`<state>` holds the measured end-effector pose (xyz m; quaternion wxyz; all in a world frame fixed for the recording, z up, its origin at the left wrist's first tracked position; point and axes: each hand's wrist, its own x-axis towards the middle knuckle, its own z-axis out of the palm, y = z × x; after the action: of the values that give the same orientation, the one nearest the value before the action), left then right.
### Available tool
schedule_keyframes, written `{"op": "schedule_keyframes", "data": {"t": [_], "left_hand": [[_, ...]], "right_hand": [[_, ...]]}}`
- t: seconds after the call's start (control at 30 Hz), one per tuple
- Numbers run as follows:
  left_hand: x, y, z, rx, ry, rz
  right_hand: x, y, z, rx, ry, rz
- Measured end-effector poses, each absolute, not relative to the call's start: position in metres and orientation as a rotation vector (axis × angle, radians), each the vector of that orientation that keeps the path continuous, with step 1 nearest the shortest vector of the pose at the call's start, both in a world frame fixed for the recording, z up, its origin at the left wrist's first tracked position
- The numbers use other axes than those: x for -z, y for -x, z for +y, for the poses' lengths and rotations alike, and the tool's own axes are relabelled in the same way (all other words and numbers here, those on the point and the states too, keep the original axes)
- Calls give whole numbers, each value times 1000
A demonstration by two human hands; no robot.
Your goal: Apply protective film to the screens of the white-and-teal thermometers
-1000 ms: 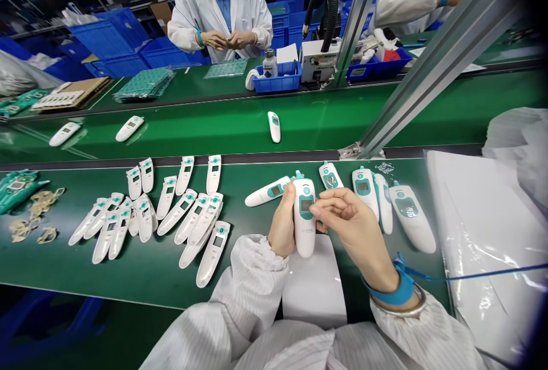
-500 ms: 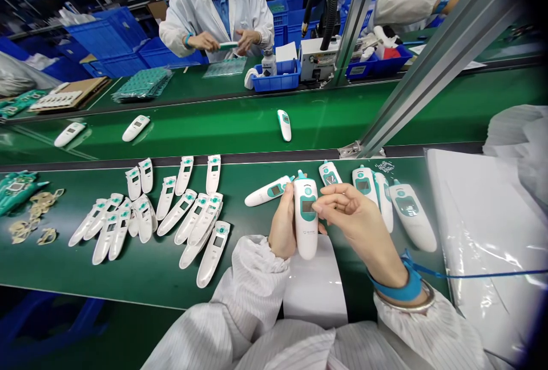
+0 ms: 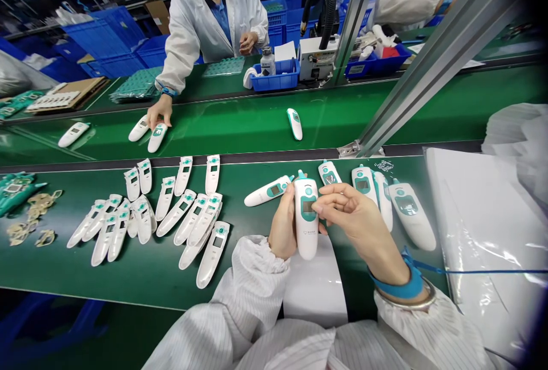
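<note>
My left hand (image 3: 282, 224) grips a white-and-teal ear thermometer (image 3: 306, 218) upright, its display facing me. My right hand (image 3: 355, 222) comes in from the right, with curled fingertips resting at the edge of the display. Whether those fingers pinch anything there is too small to tell. Just past my hands, another thermometer (image 3: 269, 187) lies on the green bench mat (image 3: 128, 284), and several more (image 3: 411, 216) lie to the right. A larger group (image 3: 184, 216) lies further left.
A white pad (image 3: 314, 284) lies below my hands, and a plastic-covered stack (image 3: 479, 244) lies at right. Beyond a dark rail, a green conveyor belt (image 3: 222, 130) carries thermometers. A co-worker's hand (image 3: 159, 110) rests on one (image 3: 157, 137). An aluminium frame bar (image 3: 432, 73) crosses the upper right.
The co-worker has leaned forward and put a hand on a thermometer on the belt. The belt's thermometers have shifted right. My hands have barely moved.
</note>
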<state>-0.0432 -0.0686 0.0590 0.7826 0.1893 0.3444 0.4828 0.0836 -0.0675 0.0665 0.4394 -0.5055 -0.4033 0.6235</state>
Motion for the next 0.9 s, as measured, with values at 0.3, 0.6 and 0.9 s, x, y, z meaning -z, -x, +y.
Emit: {"op": "schedule_keyframes", "data": {"t": [0.3,0.6,0.9], "left_hand": [[-57,43,-68,-1024,-430,736],[-55,43,-69,-1048,-457,767],[-59,42,-71,-1074,-469,730]], "right_hand": [[-69,-85,-66,-1596,1273,-1009],[-76,-88,-64,-1651,1271,-974],[-73,-88,-64,-1687,1271,-949]]}}
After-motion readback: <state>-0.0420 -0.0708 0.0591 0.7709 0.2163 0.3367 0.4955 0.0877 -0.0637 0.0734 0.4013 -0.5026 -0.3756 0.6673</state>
